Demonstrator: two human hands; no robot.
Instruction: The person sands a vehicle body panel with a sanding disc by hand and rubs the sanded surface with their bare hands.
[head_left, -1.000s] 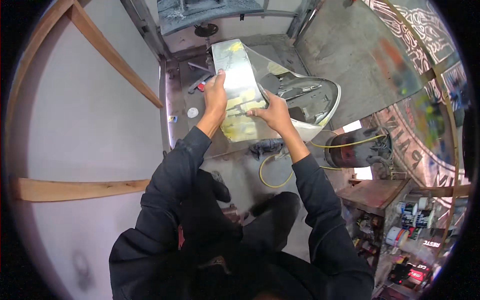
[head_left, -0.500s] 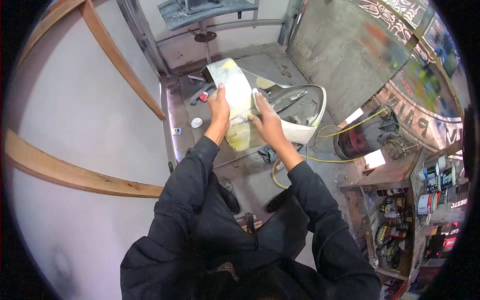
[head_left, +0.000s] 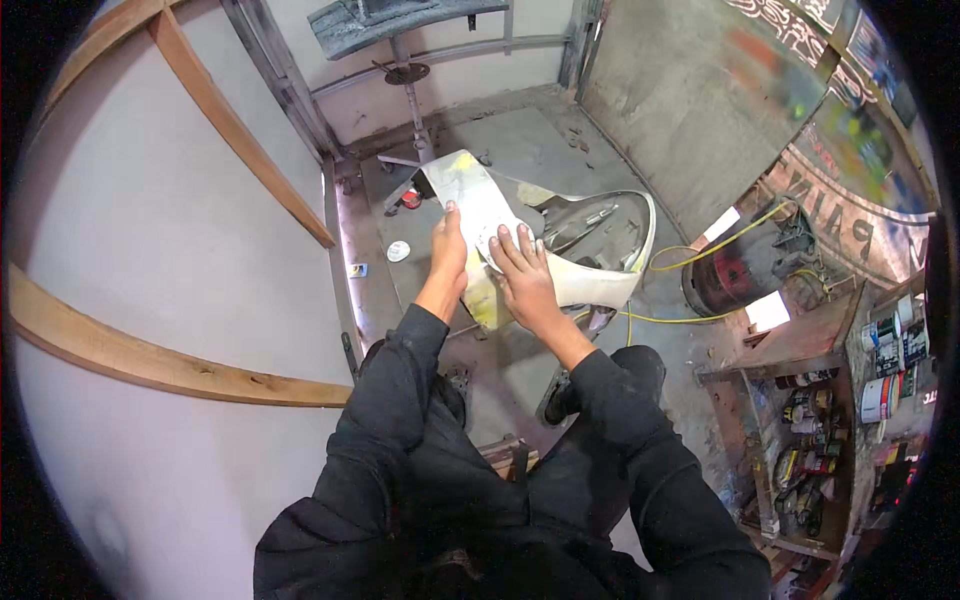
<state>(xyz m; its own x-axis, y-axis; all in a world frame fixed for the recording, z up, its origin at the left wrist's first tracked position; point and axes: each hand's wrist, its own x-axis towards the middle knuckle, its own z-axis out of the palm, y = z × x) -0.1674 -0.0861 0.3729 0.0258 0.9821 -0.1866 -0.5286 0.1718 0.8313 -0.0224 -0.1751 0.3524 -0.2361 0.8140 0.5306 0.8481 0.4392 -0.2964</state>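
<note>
A white car fender point(head_left: 470, 190) with yellowish patches is held up in front of me, its curved wheel-arch side to the right. My left hand point(head_left: 448, 258) grips its left edge, thumb over the face and the other fingers hidden behind. On the middle of the panel, my right hand point(head_left: 523, 275) lies flat with its fingers apart. A whitish edge shows beside that palm; I cannot tell whether it is a thin sheet under the hand or the panel.
A dark drum point(head_left: 722, 278) with a yellow hose point(head_left: 735, 238) stands at the right, near a wooden shelf point(head_left: 775, 365) of cans. On the floor are a white round disc point(head_left: 398, 251) and a red-and-white can point(head_left: 411, 198). A stand point(head_left: 407, 75) stands behind.
My right hand has turned from edge-on, with a white piece at its fingers, to flat on the fender. The fender and my left hand sit slightly lower in view.
</note>
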